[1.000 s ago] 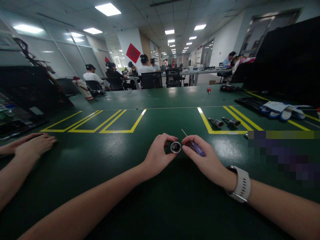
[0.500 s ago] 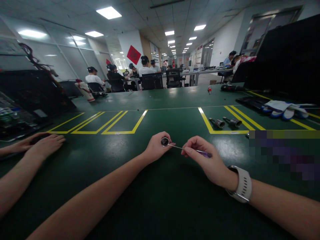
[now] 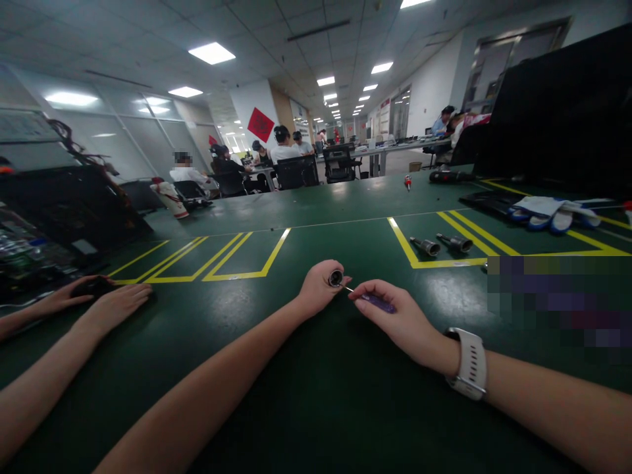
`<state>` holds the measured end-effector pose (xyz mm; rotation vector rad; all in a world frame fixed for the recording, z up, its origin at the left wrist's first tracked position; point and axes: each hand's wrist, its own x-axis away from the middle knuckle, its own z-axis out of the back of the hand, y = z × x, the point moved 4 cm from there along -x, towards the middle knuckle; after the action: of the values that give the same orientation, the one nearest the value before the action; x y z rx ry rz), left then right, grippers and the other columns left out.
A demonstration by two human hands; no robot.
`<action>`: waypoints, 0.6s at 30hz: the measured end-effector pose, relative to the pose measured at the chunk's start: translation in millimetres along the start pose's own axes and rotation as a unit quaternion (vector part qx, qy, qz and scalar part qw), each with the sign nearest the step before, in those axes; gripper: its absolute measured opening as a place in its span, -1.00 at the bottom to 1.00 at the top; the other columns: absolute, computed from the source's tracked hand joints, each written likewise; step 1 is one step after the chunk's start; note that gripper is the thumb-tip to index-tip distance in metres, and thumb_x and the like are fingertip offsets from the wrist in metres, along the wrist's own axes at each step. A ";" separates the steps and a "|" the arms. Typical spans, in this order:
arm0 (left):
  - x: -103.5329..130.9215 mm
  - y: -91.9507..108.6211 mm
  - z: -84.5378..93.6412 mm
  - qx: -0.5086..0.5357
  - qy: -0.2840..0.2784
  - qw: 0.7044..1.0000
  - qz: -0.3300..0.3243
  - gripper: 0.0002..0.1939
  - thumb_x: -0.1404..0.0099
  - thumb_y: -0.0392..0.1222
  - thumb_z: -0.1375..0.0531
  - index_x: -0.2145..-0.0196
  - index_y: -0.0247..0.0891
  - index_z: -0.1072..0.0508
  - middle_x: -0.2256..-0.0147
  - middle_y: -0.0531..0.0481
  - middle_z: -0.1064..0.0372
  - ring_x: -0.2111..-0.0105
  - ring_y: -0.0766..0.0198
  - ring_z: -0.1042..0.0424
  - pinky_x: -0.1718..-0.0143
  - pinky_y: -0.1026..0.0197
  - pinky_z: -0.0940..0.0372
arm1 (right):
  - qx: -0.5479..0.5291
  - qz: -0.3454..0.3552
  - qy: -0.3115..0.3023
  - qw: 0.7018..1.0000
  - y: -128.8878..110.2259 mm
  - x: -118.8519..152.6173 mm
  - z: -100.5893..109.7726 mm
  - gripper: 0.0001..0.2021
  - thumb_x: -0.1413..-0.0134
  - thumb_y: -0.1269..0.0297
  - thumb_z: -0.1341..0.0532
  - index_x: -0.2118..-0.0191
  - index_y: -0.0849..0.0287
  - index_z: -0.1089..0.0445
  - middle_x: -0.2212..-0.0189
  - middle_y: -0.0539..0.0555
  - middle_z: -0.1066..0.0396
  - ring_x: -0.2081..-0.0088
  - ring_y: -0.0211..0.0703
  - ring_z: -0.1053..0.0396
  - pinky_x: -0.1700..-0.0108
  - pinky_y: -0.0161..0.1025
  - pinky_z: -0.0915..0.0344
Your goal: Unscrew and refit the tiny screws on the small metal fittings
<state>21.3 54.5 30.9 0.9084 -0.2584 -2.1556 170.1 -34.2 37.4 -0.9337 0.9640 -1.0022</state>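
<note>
My left hand point(image 3: 318, 288) is wrapped round a round metal socket point(image 3: 336, 278), its dark hollow end facing me. My right hand point(image 3: 388, 309), with a pale watch on the wrist, grips a small screwdriver by its purple handle point(image 3: 379, 303). The screwdriver's thin shaft points left, its tip at the side of the socket; whether it touches the inside is too small to tell. Both hands are just above the green table point(image 3: 276, 368). Two similar metal sockets point(image 3: 427, 247) point(image 3: 457, 243) lie side by side inside a yellow-taped area to the right.
Another person's hands point(image 3: 111, 306) rest at the left, one on a dark mouse. Gloves point(image 3: 553, 214) lie on a black item at the right, a dark power tool point(image 3: 450, 176) and a small red object point(image 3: 407, 182) farther back. Black screens stand at both sides.
The screwdriver handle has tilted and moved left with my right hand, nearer the socket. My left hand and the socket appear slightly farther right. The whole view has shifted and tilted a little.
</note>
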 end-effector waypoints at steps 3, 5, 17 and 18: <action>-0.3 -1.0 -0.3 0.005 0.016 1.000 -0.002 -0.80 -0.12 -0.17 -0.22 0.54 -0.28 -0.27 0.54 0.13 -0.18 0.53 0.39 -0.18 0.50 0.33 -0.09 | -0.052 -0.014 -0.002 0.999 6.1 -2.2 -1.1 -0.82 -0.09 0.27 -0.17 0.17 0.11 -0.39 0.16 0.05 -0.41 0.09 -0.11 -0.35 0.01 -0.06 -0.24; 1.6 -2.4 0.3 0.016 0.028 0.999 0.001 -0.79 -0.11 -0.17 -0.22 0.54 -0.28 -0.27 0.54 0.13 -0.17 0.53 0.40 -0.18 0.50 0.33 -0.09 | -0.089 -0.026 -0.003 0.996 9.5 -2.9 -2.5 -0.81 -0.09 0.25 -0.16 0.16 0.10 -0.39 0.14 0.05 -0.41 0.08 -0.10 -0.34 0.00 -0.05 -0.23; 6.0 -5.5 -1.5 0.225 0.011 0.972 0.060 -0.74 -0.03 -0.12 -0.28 0.53 -0.29 -0.26 0.55 0.13 -0.18 0.53 0.41 -0.24 0.49 0.34 -0.18 | -0.231 -0.077 -0.036 0.969 10.6 -2.0 -7.6 -0.82 -0.09 0.25 -0.18 0.16 0.09 -0.40 0.06 0.07 -0.39 0.02 -0.08 -0.32 0.06 -0.08 -0.27; 5.9 -5.3 -1.8 0.230 0.007 0.971 0.060 -0.74 -0.03 -0.11 -0.28 0.52 -0.29 -0.27 0.55 0.13 -0.18 0.53 0.41 -0.24 0.49 0.34 -0.18 | -0.236 -0.078 -0.037 0.968 10.4 -1.7 -7.4 -0.82 -0.09 0.25 -0.17 0.16 0.09 -0.40 0.05 0.07 -0.38 0.02 -0.08 -0.32 0.06 -0.08 -0.28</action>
<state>16.8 54.1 24.2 1.1291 -0.8105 -2.0085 165.2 -31.1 25.8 -1.4523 1.1018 -0.8744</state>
